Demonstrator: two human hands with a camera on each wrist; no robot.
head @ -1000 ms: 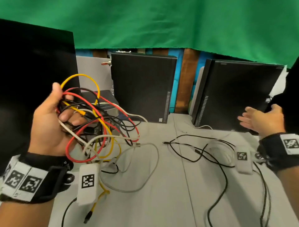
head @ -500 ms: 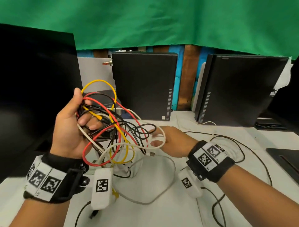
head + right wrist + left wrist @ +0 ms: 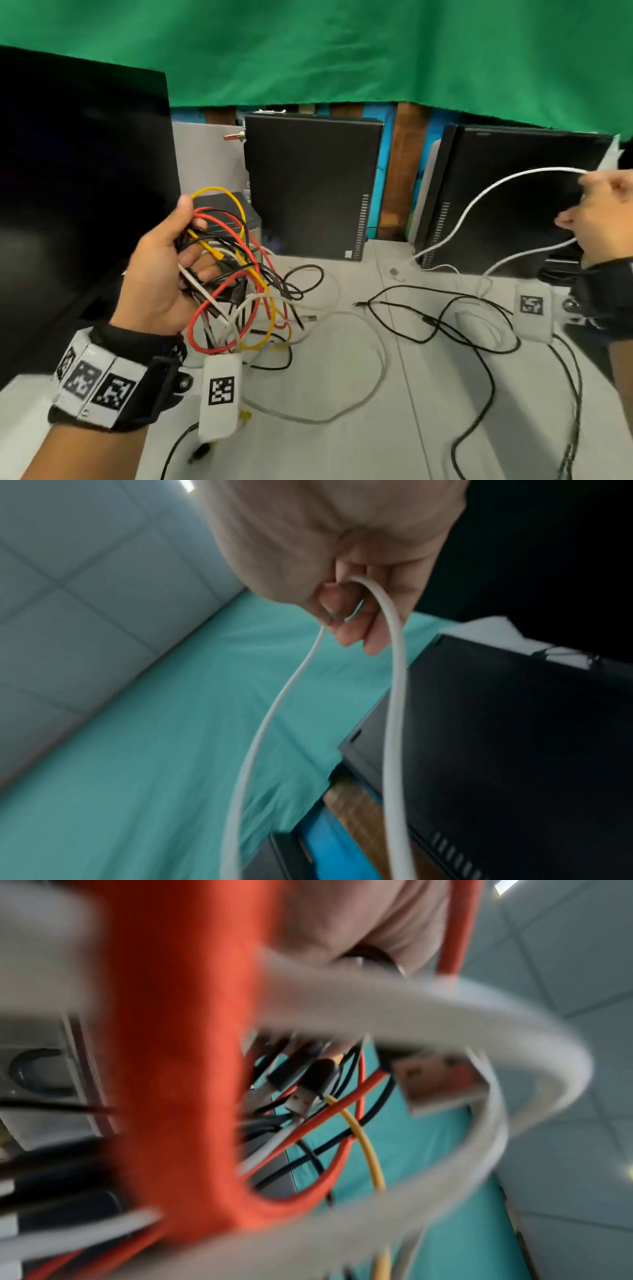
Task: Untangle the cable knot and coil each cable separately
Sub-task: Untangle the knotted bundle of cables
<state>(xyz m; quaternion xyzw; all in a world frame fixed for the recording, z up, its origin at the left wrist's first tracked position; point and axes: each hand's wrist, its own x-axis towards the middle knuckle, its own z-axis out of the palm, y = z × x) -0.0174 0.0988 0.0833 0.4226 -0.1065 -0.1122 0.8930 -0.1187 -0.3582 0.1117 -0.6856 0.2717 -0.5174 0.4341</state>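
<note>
A green cloth (image 3: pixel 342 51) hangs across the far side, above a grey table (image 3: pixel 428 428). A large black monitor (image 3: pixel 78 178) stands at the far left. Two black computer cases stand upright at the far edge of the table, one in the middle (image 3: pixel 308 185) and one to the right (image 3: pixel 507 198).

The left hand (image 3: pixel 161 274) is raised over the near left of the table, fingers curled round the cable knot (image 3: pixel 236 274), a tangle of red, yellow, black and white cables that hangs down from the palm toward the table. The left wrist view shows a red cable (image 3: pixel 178 1069) and a USB plug (image 3: pixel 441 1085) close to the lens, blurred.

The right hand (image 3: pixel 606 219) is held up at the far right, in front of the right case, fingers closed round a white cable (image 3: pixel 479 202); both strands arc down from the fist to the table, apart from the knot. In the right wrist view the white cable (image 3: pixel 394 642) loops out between the curled fingers (image 3: pixel 356 631).

A loose black cable (image 3: pixel 479 356) lies sprawled on the table to the right, and a grey cable (image 3: pixel 373 377) loops in the middle.
</note>
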